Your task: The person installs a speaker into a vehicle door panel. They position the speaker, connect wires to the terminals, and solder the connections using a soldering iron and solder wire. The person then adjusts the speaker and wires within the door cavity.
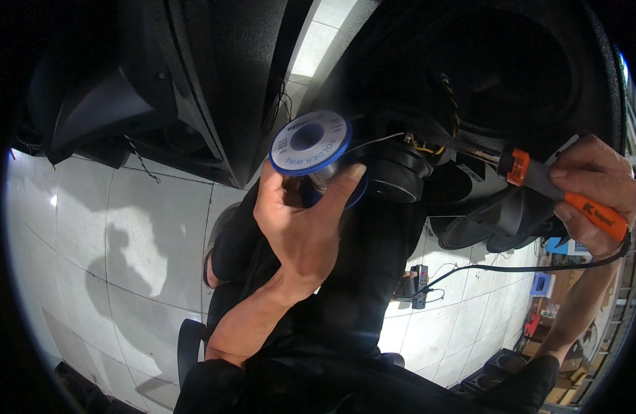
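My left hand (300,224) grips a spool of solder wire (309,141) with blue rims and a white label. A thin strand of solder runs from the spool to the terminal (409,138) of a round black speaker driver (394,176) in front of my lap. In my right hand (594,186) is a soldering iron (539,176) with an orange and grey handle. Its shaft points left toward that terminal; in the shade I cannot make out whether the tip touches. A twisted yellow and black wire (454,114) hangs down to the driver.
Large black speaker cabinets stand at the left (214,90) and at the upper right (601,76). The iron's black cord (511,268) loops down toward a power strip (420,286) on the tiled floor (152,241). Boxes (559,290) sit at the far right.
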`<state>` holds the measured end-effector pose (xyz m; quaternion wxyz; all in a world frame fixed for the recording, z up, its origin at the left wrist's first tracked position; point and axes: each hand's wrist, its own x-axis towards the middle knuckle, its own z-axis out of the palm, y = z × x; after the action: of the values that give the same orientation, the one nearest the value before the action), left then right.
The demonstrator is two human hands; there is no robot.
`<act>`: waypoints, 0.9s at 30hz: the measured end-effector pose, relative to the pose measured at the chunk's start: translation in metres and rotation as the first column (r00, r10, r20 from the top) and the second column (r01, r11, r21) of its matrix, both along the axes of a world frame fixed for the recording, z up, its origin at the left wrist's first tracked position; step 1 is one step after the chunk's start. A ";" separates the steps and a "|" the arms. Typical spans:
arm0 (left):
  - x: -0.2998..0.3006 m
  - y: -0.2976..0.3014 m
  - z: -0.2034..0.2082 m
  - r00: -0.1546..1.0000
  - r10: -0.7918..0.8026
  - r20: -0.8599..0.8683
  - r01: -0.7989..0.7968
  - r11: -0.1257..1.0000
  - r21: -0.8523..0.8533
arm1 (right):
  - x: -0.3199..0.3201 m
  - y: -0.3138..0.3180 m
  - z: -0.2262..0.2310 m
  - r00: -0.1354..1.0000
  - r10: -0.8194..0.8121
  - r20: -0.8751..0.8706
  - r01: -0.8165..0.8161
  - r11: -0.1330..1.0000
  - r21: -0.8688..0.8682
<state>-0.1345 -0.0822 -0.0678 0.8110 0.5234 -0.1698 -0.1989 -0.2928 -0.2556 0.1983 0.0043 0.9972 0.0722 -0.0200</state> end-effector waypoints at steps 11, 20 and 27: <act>0.000 0.000 0.001 1.000 -0.010 -0.023 0.009 0.999 -0.040 | -0.004 -0.001 0.006 0.997 -0.076 0.032 0.077 0.997 -0.012; 0.003 -0.001 -0.003 0.999 0.015 0.032 -0.014 0.999 -0.043 | -0.007 0.009 -0.001 0.899 -0.430 0.081 0.430 0.903 0.021; 0.003 0.001 -0.004 0.999 0.010 0.033 -0.010 1.000 -0.025 | -0.007 0.002 0.000 0.937 -0.344 0.060 0.343 0.939 0.029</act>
<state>-0.1315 -0.0816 -0.0720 0.8153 0.5175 -0.1832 -0.1839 -0.2994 -0.2535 0.1985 -0.0059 0.9946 -0.1029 0.0122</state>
